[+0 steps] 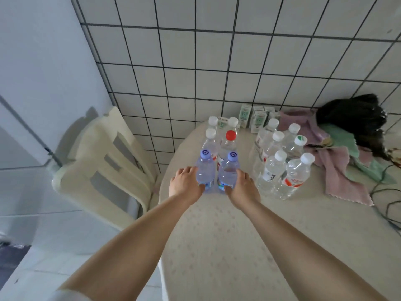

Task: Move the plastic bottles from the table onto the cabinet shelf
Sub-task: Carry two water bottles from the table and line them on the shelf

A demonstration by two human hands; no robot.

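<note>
Two blue-tinted plastic bottles with purple caps stand side by side on the round table (217, 235). My left hand (185, 183) wraps around the left purple-capped bottle (205, 170). My right hand (242, 186) wraps around the right purple-capped bottle (227, 172). Both bottles stand upright on the tabletop. Behind them stand a red-capped bottle (229, 142) and three white-capped bottles (211, 137). To the right is a cluster of several clear white-capped bottles (280, 164). No cabinet shelf is in view.
A cream plastic chair (104, 161) stands left of the table against the tiled wall. Small drink cartons (258, 116) line the table's back edge. Pink and green cloths (338, 161), a dark bundle (358, 120) and a cable (382, 192) lie at the right.
</note>
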